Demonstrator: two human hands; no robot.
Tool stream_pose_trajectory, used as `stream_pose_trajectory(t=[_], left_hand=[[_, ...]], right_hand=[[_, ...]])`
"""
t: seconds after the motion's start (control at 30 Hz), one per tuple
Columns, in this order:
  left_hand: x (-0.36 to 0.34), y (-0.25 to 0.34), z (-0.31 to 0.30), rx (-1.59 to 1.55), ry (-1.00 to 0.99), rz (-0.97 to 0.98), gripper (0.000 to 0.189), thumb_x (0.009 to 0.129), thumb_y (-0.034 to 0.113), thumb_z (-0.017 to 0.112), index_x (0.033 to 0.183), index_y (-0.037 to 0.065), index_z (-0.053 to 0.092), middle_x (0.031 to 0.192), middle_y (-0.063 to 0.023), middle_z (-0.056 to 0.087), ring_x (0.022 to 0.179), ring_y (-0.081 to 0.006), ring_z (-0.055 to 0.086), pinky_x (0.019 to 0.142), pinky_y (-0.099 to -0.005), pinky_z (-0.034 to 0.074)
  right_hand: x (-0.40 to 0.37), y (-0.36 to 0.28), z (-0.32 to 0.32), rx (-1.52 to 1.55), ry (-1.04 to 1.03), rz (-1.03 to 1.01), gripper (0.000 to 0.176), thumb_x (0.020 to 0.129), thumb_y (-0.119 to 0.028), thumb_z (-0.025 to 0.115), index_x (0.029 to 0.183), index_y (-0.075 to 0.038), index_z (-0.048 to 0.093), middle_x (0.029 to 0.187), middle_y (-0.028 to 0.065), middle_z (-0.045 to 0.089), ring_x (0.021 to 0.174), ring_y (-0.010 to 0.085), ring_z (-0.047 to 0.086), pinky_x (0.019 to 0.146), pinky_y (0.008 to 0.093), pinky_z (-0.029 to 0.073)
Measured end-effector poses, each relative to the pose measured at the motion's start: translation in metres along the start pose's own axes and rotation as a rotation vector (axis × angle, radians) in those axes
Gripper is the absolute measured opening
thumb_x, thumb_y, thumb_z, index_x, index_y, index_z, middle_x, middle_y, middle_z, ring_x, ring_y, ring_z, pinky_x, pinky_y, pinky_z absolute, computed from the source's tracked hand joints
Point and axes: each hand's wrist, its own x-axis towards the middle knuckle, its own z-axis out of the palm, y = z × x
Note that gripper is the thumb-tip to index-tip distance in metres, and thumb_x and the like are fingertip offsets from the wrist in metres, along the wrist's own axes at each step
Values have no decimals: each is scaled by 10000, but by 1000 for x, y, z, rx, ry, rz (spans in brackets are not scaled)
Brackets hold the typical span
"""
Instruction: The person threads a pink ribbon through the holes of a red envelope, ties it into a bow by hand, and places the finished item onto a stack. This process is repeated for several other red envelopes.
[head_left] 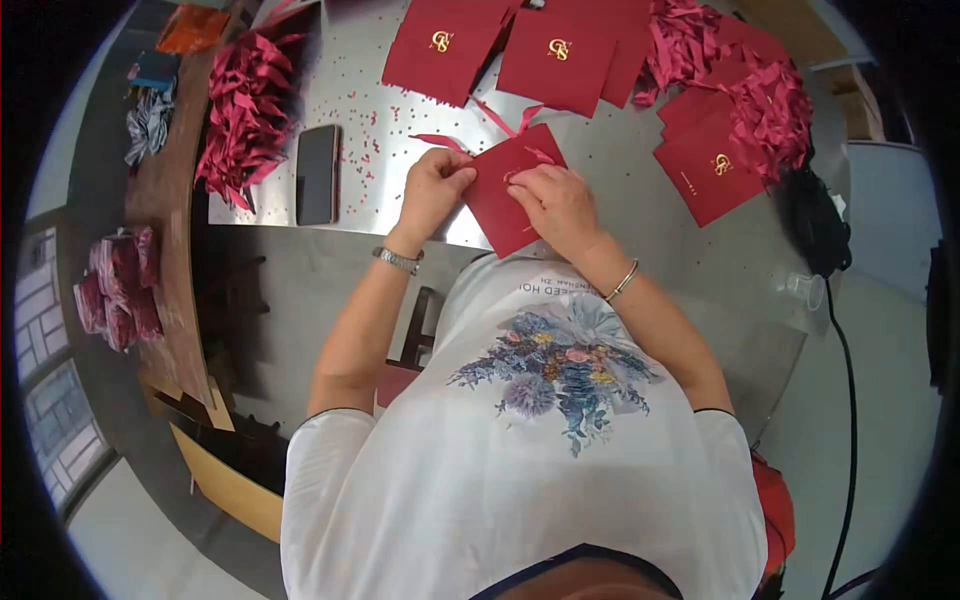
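A dark red card piece (505, 215) lies tilted at the table's front edge, between my two hands. My left hand (437, 190) pinches its upper left edge, close to a red ribbon (437, 140). My right hand (556, 203) rests over the card's right part, fingers pressed together at a small bit of ribbon; what exactly they grip is hidden. Another ribbon (497, 117) sticks out beyond the card's top. Stacks of red pieces with gold letters (440, 60) lie behind, and more (705, 175) lie to the right.
A phone (318, 175) lies left of my left hand, beside a heap of red ribbons (245, 115). Another ribbon heap (770, 115) covers the right stack. Red specks dot the metal table (620, 190). A clear cup (806, 290) and a black bag (812, 220) are at the right.
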Motion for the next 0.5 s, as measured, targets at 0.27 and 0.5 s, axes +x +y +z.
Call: stream_pose_trajectory(t=[0.27,0.5], left_hand=[[-13,25,6,131,-73,-99,67,828,14,630,888,-16,636,804,-73,655,697,-132,592,645,-278,486],[-12,20,4,210,-78,-20,98,802,41,653,874,-24,637,877,-135,640,800,-251,628,729,-342,495]], right_hand=[[5,-11,17,-4,-219,261,196,850,-281,641,822,-87,652,770,132,662,711,334,643,629,436,510],[6,-5,32,17,-209,286,222,833,-313,655,799,-95,643,697,140,652,665,336,652,590,460,516]])
